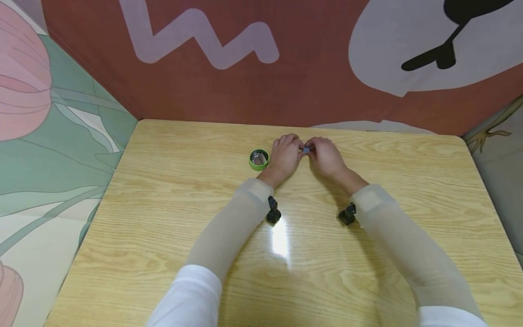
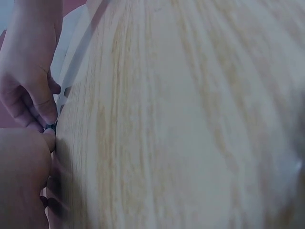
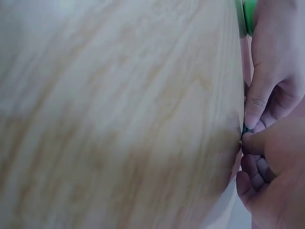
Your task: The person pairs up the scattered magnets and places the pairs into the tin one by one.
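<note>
Near the table's far edge, both hands meet at a small blue-grey piece (image 1: pixel 306 150); its exact kind is too small to tell. My left hand (image 1: pixel 286 155) pinches it from the left between thumb and fingers. From the right, my right hand (image 1: pixel 328 157) pinches the same piece. In the left wrist view only a dark sliver of the piece (image 2: pixel 49 127) shows between the fingertips. The right wrist view has the thumbs almost touching, with most of the piece hidden. Just left of my left hand stands a round green tin (image 1: pixel 252 166) with greyish, shiny pieces inside.
The wood-grain table (image 1: pixel 171 204) ends at a painted reddish wall (image 1: pixel 245 95) just beyond the hands. Another painted wall (image 1: pixel 73 159) runs along the left. A small dark camera (image 1: pixel 273 211) sits at the left wrist, and another camera (image 1: pixel 347 215) at the right.
</note>
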Demonstrator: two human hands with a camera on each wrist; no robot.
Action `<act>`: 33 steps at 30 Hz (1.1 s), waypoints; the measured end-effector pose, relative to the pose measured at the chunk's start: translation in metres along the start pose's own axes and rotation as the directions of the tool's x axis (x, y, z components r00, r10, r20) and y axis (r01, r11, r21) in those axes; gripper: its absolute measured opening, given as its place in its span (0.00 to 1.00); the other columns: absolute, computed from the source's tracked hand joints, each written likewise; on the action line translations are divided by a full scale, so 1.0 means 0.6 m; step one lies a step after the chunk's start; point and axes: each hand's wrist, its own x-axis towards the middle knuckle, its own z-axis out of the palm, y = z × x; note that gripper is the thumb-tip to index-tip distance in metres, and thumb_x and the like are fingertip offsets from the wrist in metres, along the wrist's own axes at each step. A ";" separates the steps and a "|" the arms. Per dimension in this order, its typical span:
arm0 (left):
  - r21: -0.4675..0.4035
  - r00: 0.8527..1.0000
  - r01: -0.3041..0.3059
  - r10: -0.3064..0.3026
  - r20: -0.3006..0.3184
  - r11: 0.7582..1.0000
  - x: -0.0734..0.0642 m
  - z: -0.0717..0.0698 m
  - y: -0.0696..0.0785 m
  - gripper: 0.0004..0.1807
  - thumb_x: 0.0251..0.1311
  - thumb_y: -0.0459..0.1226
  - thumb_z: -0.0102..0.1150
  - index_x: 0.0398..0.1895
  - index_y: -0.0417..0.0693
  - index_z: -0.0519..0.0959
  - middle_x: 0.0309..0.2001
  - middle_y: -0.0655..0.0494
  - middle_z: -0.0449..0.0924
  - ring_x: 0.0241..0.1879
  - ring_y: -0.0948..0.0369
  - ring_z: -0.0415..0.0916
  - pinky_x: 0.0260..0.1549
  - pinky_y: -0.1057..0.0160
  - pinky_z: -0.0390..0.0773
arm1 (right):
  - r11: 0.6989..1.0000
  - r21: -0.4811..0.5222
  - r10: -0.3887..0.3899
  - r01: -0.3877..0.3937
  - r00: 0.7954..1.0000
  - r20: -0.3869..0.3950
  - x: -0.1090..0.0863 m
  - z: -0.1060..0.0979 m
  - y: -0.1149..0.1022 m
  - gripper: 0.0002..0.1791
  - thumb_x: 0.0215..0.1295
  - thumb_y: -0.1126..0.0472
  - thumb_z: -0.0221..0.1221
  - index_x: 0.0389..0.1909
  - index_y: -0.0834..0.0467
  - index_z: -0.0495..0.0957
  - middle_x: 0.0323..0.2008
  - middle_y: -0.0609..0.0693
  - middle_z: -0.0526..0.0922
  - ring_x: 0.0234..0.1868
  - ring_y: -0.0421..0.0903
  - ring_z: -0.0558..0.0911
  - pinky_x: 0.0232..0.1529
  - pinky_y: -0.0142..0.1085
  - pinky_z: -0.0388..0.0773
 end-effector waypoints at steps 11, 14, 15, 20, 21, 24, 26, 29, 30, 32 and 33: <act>-0.019 1.000 -0.013 0.013 -0.001 1.000 0.000 0.001 -0.002 0.14 0.75 0.51 0.52 0.54 0.60 0.81 0.69 0.61 0.67 0.71 0.60 0.59 0.70 0.57 0.59 | 0.993 0.039 0.109 -0.109 0.994 0.009 -0.004 -0.003 0.010 0.09 0.74 0.67 0.58 0.48 0.69 0.80 0.42 0.64 0.83 0.44 0.59 0.78 0.48 0.51 0.76; -0.019 1.000 -0.021 0.021 -0.010 1.000 0.001 0.004 -0.004 0.14 0.75 0.52 0.53 0.53 0.60 0.80 0.68 0.61 0.68 0.70 0.60 0.60 0.69 0.56 0.59 | 0.995 0.028 0.099 -0.099 0.995 0.006 -0.004 -0.004 0.011 0.09 0.74 0.67 0.59 0.47 0.68 0.82 0.41 0.62 0.83 0.42 0.57 0.77 0.46 0.50 0.75; -0.017 1.000 -0.024 0.023 -0.013 1.000 0.001 0.004 -0.004 0.13 0.75 0.52 0.53 0.53 0.60 0.80 0.68 0.61 0.68 0.69 0.60 0.61 0.69 0.56 0.59 | 0.995 0.027 0.096 -0.096 0.995 0.007 -0.004 -0.004 0.011 0.09 0.74 0.66 0.59 0.47 0.68 0.82 0.41 0.62 0.83 0.41 0.57 0.77 0.46 0.50 0.75; -0.012 0.999 -0.032 0.032 -0.019 0.999 0.001 0.006 -0.006 0.14 0.75 0.52 0.52 0.54 0.59 0.78 0.67 0.61 0.69 0.68 0.60 0.62 0.68 0.56 0.60 | 0.995 0.021 0.093 -0.094 0.996 0.011 -0.005 -0.006 0.009 0.09 0.73 0.66 0.60 0.47 0.68 0.83 0.40 0.61 0.82 0.41 0.56 0.77 0.46 0.50 0.74; -0.015 0.999 -0.033 0.032 -0.021 0.999 0.000 0.005 -0.006 0.14 0.75 0.52 0.52 0.54 0.59 0.78 0.66 0.61 0.69 0.68 0.60 0.62 0.68 0.56 0.61 | 0.996 0.018 0.092 -0.093 0.996 0.012 -0.005 -0.006 0.009 0.09 0.73 0.66 0.60 0.47 0.68 0.83 0.40 0.61 0.82 0.41 0.56 0.77 0.47 0.50 0.74; -0.028 0.999 -0.032 0.032 -0.028 0.999 -0.001 0.003 -0.006 0.14 0.74 0.51 0.53 0.53 0.58 0.78 0.65 0.61 0.70 0.67 0.59 0.63 0.67 0.56 0.61 | 0.995 0.014 0.094 -0.095 0.995 0.010 -0.005 -0.006 0.009 0.09 0.73 0.67 0.60 0.47 0.68 0.83 0.40 0.61 0.82 0.41 0.56 0.77 0.47 0.50 0.74; -0.032 0.999 -0.032 0.031 -0.033 0.999 -0.002 0.002 -0.005 0.14 0.74 0.51 0.53 0.52 0.57 0.78 0.65 0.61 0.70 0.67 0.59 0.63 0.67 0.56 0.61 | 0.995 0.012 0.096 -0.096 0.995 0.010 -0.005 -0.005 0.009 0.09 0.73 0.67 0.59 0.47 0.67 0.83 0.40 0.61 0.81 0.41 0.56 0.77 0.46 0.50 0.74; -0.032 0.999 -0.030 0.029 -0.033 0.999 -0.003 0.002 -0.005 0.13 0.74 0.51 0.54 0.51 0.57 0.79 0.65 0.61 0.70 0.68 0.59 0.63 0.68 0.56 0.61 | 0.995 0.012 0.099 -0.099 0.995 0.011 -0.005 -0.005 0.009 0.09 0.73 0.67 0.59 0.47 0.67 0.83 0.40 0.61 0.81 0.41 0.56 0.77 0.46 0.50 0.75; -0.031 0.999 -0.030 0.029 -0.033 0.999 -0.003 0.002 -0.005 0.13 0.74 0.51 0.54 0.51 0.57 0.79 0.65 0.60 0.70 0.68 0.59 0.62 0.68 0.56 0.61 | 0.995 0.012 0.100 -0.100 0.995 0.012 -0.005 -0.005 0.008 0.09 0.73 0.67 0.60 0.47 0.67 0.83 0.40 0.61 0.81 0.41 0.56 0.77 0.46 0.50 0.74; -0.029 0.999 -0.029 0.028 -0.031 0.999 -0.002 0.003 -0.005 0.13 0.74 0.51 0.54 0.51 0.57 0.80 0.67 0.60 0.70 0.69 0.59 0.62 0.68 0.56 0.61 | 0.995 0.015 0.099 -0.099 0.995 0.011 -0.005 -0.005 0.009 0.09 0.73 0.67 0.60 0.47 0.67 0.83 0.40 0.61 0.81 0.41 0.56 0.77 0.45 0.50 0.74; -0.028 0.999 -0.029 0.028 -0.029 0.999 -0.002 0.003 -0.005 0.13 0.74 0.51 0.53 0.51 0.57 0.80 0.67 0.60 0.69 0.69 0.59 0.62 0.68 0.56 0.61 | 0.995 0.017 0.097 -0.097 0.995 0.009 -0.005 -0.005 0.009 0.09 0.73 0.66 0.60 0.47 0.67 0.83 0.40 0.61 0.81 0.41 0.56 0.77 0.45 0.50 0.74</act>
